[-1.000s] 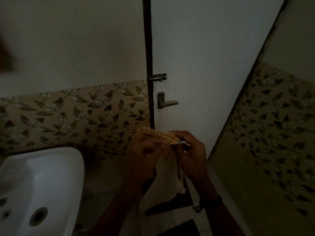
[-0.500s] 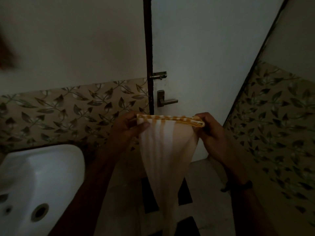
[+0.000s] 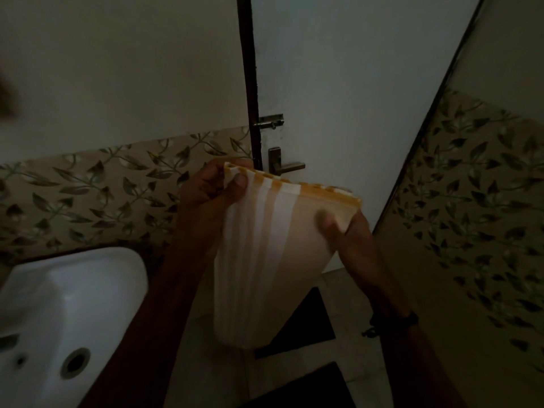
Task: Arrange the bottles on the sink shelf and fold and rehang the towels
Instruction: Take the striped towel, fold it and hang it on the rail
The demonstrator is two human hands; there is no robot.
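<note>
My left hand [image 3: 210,187] and right hand [image 3: 350,234] are apart, each pinching a top corner of the towel [image 3: 265,245]; it hangs folded between them, striped, above the floor; the sink [image 3: 67,304] sits below my left forearm.

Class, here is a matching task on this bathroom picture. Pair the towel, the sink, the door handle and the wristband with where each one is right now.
Things:
1. towel
2. sink
3. door handle
4. wristband

Places:
A. on the white door, below the sliding bolt
B. at the lower left, below the leaf-patterned tiles
C. around the wrist of the right hand
D. held by its top edge between the left hand and the right hand, hanging down

Pairs: 1-D, 2-B, 3-A, 4-C
</note>
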